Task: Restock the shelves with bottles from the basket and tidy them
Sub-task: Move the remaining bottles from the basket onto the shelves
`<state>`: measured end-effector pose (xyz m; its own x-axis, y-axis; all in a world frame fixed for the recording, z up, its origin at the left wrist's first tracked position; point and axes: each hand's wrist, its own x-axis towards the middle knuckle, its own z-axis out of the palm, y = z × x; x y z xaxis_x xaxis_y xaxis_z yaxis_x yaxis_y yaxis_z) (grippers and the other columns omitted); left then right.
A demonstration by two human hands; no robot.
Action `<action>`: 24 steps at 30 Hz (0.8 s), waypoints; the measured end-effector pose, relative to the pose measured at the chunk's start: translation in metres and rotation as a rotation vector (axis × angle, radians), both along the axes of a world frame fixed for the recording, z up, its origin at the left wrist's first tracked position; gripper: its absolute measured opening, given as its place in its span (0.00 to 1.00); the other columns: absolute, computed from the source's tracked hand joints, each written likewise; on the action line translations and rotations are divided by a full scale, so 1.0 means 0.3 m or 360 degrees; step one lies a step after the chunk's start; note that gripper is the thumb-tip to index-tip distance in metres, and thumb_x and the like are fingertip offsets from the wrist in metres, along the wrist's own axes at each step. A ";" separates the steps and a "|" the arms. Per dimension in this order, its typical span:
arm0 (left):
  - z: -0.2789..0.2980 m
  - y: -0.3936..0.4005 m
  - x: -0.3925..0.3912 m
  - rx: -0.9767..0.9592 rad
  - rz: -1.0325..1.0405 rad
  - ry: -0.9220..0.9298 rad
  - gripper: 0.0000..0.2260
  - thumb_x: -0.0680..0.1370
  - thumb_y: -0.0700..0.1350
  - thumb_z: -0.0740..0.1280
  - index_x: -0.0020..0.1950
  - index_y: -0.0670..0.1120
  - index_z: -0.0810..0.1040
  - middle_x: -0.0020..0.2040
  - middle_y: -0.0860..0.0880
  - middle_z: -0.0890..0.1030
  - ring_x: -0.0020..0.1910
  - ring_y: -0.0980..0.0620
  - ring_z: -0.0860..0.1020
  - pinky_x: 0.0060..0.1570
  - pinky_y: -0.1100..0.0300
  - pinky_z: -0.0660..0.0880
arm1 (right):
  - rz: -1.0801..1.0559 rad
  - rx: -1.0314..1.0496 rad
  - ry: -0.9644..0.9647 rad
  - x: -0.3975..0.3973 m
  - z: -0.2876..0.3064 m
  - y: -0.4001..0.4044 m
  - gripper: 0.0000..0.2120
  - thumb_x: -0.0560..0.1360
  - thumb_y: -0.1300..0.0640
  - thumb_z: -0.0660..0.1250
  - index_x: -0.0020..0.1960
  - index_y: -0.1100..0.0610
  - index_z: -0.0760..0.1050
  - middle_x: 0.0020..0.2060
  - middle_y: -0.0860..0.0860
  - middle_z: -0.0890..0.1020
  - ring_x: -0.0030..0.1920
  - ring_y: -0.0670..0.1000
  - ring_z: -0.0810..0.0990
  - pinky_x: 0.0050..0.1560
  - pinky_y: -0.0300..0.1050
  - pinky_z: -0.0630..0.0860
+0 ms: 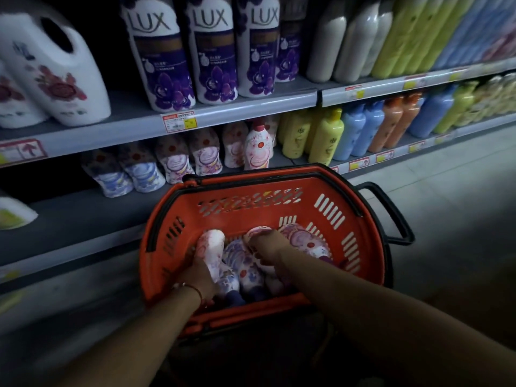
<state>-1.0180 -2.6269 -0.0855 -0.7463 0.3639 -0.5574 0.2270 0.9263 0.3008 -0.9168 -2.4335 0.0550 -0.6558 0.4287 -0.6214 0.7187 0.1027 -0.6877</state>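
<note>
Left hand: left hand down inside the basket, fingers curled round a pale floral bottle near the basket's left wall, grasping it.
Right hand: right hand also inside, clenched over the top of a pink-patterned bottle near the middle; exact finger wrap partly hidden.
Bottle axes: both held bottles lying flat, long axis running from the basket's near rim toward its far rim, dark caps toward the near rim.
Other bottles in basket: a blue-patterned bottle between the two hands, touching both held bottles; a pink swirl bottle against the right wall, just beside the right hand.
Direction of goal: lower shelf beyond the basket's far rim and up to the left; row of matching floral bottles along its back, an open stretch of shelf in front of them toward the left end.
Nearer hand: left hand closer to that open stretch, judged from its side of the basket.
In the way: the basket's far rim and its black handle folded to the right; likely need to lift clear of the rim before swinging left.
Above: upper shelf edge with purple Lux bottles overhanging the lower shelf, limiting headroom for an upright bottle.
Risk: neighbouring bottles in the basket possibly rolling once the held ones leave.
</note>
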 end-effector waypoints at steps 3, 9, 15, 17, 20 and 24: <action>0.034 -0.007 -0.068 0.0154 0.0012 -0.0043 0.51 0.58 0.73 0.75 0.78 0.59 0.64 0.75 0.48 0.73 0.69 0.48 0.74 0.68 0.48 0.73 | -0.0090 -0.0276 -0.0091 0.018 0.021 0.007 0.12 0.80 0.60 0.64 0.38 0.53 0.72 0.34 0.51 0.75 0.32 0.49 0.72 0.39 0.40 0.71; 0.442 0.000 -0.085 0.0326 0.0111 -0.0517 0.26 0.57 0.59 0.84 0.47 0.44 0.87 0.44 0.46 0.87 0.43 0.45 0.85 0.42 0.56 0.78 | -0.0243 -0.0496 0.0014 -0.023 0.104 0.050 0.06 0.81 0.57 0.65 0.49 0.60 0.76 0.38 0.55 0.78 0.32 0.51 0.75 0.36 0.42 0.74; 0.853 0.056 -0.061 0.0594 -0.0435 -0.0537 0.30 0.65 0.54 0.82 0.64 0.51 0.82 0.59 0.52 0.85 0.52 0.58 0.82 0.53 0.65 0.78 | -0.0409 -0.0758 0.0181 -0.030 0.281 0.175 0.32 0.78 0.31 0.61 0.67 0.58 0.73 0.61 0.59 0.77 0.62 0.63 0.77 0.67 0.65 0.73; 0.964 0.057 -0.045 0.0454 -0.0864 -0.0087 0.38 0.68 0.57 0.81 0.75 0.62 0.69 0.68 0.66 0.75 0.61 0.65 0.75 0.59 0.74 0.70 | -0.0483 -0.1094 0.0214 -0.027 0.339 0.230 0.37 0.76 0.25 0.56 0.60 0.57 0.77 0.55 0.60 0.83 0.58 0.63 0.80 0.67 0.68 0.72; 1.025 0.060 -0.014 0.0182 -0.1217 0.0560 0.48 0.68 0.64 0.77 0.79 0.69 0.52 0.70 0.65 0.72 0.63 0.60 0.73 0.54 0.70 0.70 | -0.0377 -0.1130 0.0124 0.019 0.380 0.280 0.32 0.76 0.26 0.57 0.52 0.56 0.78 0.43 0.57 0.85 0.48 0.58 0.84 0.51 0.59 0.82; 0.958 0.065 -0.041 0.0084 -0.1367 0.0972 0.48 0.71 0.59 0.76 0.79 0.70 0.46 0.74 0.60 0.72 0.67 0.55 0.74 0.55 0.56 0.75 | -0.0201 -0.1002 0.0029 0.063 0.364 0.286 0.18 0.76 0.40 0.68 0.55 0.53 0.80 0.44 0.54 0.85 0.43 0.54 0.85 0.41 0.51 0.85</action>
<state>-1.0302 -2.6074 0.2019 -0.3751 0.9161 -0.1417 0.9270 0.3717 -0.0506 -0.8980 -2.3476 0.1643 -0.6371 0.0604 -0.7684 0.6863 -0.4093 -0.6012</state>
